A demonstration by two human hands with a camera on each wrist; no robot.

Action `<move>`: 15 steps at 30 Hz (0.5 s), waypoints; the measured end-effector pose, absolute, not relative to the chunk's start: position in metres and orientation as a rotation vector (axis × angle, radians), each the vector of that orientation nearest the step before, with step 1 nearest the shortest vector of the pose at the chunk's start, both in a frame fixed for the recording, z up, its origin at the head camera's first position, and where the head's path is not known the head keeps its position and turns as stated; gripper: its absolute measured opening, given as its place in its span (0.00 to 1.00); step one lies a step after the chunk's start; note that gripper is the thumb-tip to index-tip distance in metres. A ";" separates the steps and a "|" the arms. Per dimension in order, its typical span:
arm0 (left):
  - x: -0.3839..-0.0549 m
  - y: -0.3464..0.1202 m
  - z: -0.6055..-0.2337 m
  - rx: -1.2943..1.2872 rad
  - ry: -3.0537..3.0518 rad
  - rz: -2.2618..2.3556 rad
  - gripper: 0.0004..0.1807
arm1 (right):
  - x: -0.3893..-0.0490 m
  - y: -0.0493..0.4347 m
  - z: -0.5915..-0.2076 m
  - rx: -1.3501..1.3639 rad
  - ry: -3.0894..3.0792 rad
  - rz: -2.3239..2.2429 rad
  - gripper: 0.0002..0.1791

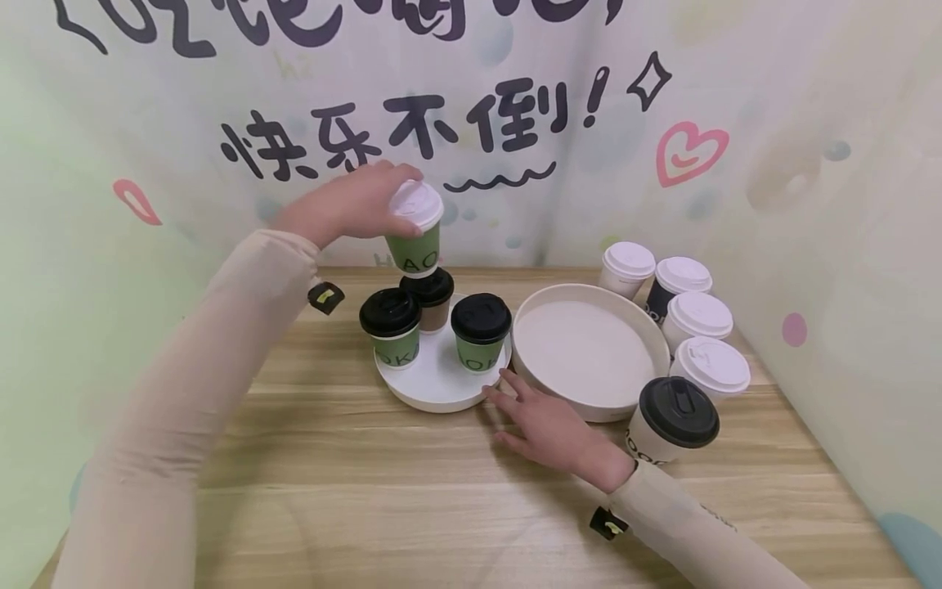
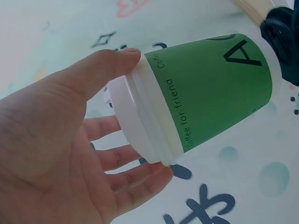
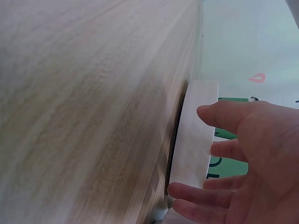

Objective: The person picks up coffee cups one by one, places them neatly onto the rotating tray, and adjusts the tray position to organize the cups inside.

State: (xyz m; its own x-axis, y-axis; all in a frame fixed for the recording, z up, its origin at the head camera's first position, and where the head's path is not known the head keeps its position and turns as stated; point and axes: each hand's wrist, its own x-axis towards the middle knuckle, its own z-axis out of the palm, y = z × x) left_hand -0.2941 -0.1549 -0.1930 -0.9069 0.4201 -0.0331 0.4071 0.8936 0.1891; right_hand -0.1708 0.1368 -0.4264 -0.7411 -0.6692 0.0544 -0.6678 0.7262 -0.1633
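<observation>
My left hand [image 1: 361, 204] grips a green paper cup [image 2: 215, 93] by its white lid, thumb on one side and fingers on the other. The base of that cup is right at the black lid of a brown cup [image 1: 434, 317]. This brown cup stands at the back of a round white tray [image 1: 434, 397], with two black-lidded green cups, a left one [image 1: 397, 350] and a right one [image 1: 478, 353], in front of it. At the tray's front right edge, my right hand [image 1: 548, 429] has its fingers spread, holding nothing; its fingertips [image 3: 180, 189] are right by the tray wall.
Close on the right of the white tray is a larger cream round tray [image 1: 589, 352] with a raised rim. Around its right side stand several lidded cups, among them a black-lidded white cup [image 1: 673, 421] at the front. A printed curtain [image 1: 559, 213] hangs behind the wooden table [image 1: 368, 491].
</observation>
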 end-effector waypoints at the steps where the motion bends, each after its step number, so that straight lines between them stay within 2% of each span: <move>1: -0.292 -0.153 -0.192 0.662 2.979 0.274 0.45 | -0.171 0.137 -0.426 -1.128 2.910 -0.271 0.37; 15: -0.262 -0.135 -0.193 0.746 2.904 0.302 0.47 | -0.171 0.137 -0.428 -1.138 2.921 -0.262 0.37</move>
